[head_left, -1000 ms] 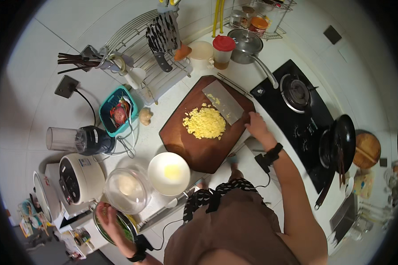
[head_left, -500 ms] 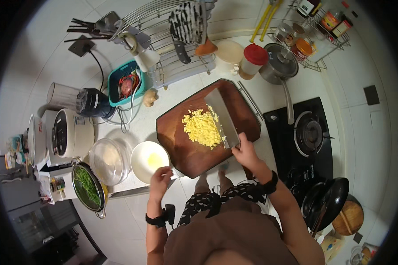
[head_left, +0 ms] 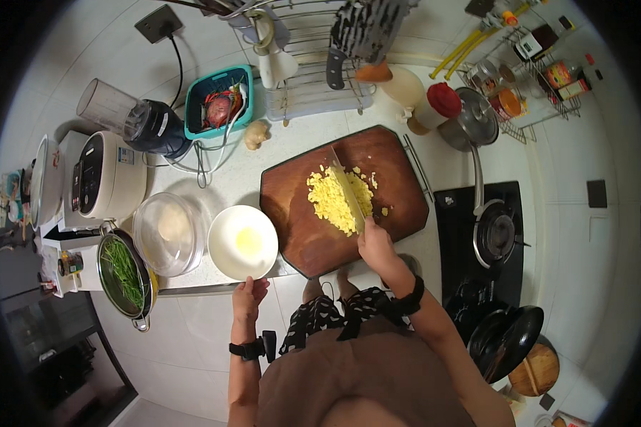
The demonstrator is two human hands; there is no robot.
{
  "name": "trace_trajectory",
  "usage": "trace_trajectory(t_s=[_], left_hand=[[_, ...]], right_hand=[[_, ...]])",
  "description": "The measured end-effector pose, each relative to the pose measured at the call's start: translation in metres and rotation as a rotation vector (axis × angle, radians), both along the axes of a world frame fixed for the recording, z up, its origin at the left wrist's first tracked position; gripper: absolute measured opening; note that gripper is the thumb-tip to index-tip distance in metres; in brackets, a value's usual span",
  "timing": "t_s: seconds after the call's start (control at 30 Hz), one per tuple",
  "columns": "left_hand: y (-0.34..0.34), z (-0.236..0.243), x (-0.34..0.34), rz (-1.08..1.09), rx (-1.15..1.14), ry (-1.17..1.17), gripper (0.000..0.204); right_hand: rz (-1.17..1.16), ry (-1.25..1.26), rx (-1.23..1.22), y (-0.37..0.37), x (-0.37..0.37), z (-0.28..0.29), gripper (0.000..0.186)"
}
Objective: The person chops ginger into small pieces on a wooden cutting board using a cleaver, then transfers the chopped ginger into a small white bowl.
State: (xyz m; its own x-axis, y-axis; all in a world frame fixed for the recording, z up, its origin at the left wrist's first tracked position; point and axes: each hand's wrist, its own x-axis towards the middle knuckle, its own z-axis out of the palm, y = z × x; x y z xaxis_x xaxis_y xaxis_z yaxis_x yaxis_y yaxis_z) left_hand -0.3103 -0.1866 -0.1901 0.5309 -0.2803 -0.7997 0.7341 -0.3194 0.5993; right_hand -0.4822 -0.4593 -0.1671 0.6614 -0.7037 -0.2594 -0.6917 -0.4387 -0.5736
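My right hand [head_left: 379,247] is closed around the handle of a cleaver [head_left: 347,186]. Its blade stands edge-down in a pile of chopped yellow egg [head_left: 327,203], with pieces on both sides of it. The egg lies on a dark-rimmed wooden cutting board [head_left: 292,238]. At the near rim of a white bowl [head_left: 223,250], my left hand [head_left: 251,297] has its fingers loosely curled and apart, with nothing seen in them; whether it touches the rim I cannot tell. A little yellowish liquid sits in the bowl's bottom.
Left of the bowl stand a clear plastic container [head_left: 149,238], a pan of green stalks [head_left: 123,274] and a rice cooker [head_left: 110,174]. Behind lie a ginger root [head_left: 256,134] and a teal basket [head_left: 194,114]. A gas stove [head_left: 463,220] and a lidded saucepan [head_left: 470,128] are right.
The cleaver has gone from the egg pile's right edge into its middle, leaving pieces on its right. My left hand has drawn back slightly toward me from the bowl. The view has shifted.
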Motion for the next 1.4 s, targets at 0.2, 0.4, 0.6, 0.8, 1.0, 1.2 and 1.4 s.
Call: trace_trajectory(t_s=[0.2,0.4,0.6,0.8,1.0,1.2,1.4], left_hand=[[-0.017,0.002,0.028,0.159,-0.053,-0.030,0.032],[-0.025,0.041,0.033,-0.143,0.036,-0.026,0.033],[-0.046,0.041,0.010,-0.209,0.034,-0.137,0.027],[-0.041,0.020,0.009,-0.235,0.084,-0.124,0.028],[-0.036,0.020,0.009,-0.202,0.103,-0.156,0.029],[-0.044,0.035,0.002,-0.239,0.019,-0.211,0.024],[-0.055,0.037,-0.001,-0.312,0.013,-0.255,0.025]], right_hand=[[-0.025,-0.219,-0.009,0.016,0.021,0.003,0.030],[-0.012,-0.053,0.024,0.019,0.036,-0.002,0.027],[-0.012,0.048,0.004,0.002,0.027,-0.003,0.030],[-0.066,0.026,0.009,0.003,0.019,-0.002,0.033],[-0.005,0.002,-0.017,0.006,0.022,0.003,0.036],[-0.021,0.029,0.112,0.000,0.020,0.015,0.038],[-0.092,0.003,-0.103,-0.011,-0.002,0.000,0.032]])
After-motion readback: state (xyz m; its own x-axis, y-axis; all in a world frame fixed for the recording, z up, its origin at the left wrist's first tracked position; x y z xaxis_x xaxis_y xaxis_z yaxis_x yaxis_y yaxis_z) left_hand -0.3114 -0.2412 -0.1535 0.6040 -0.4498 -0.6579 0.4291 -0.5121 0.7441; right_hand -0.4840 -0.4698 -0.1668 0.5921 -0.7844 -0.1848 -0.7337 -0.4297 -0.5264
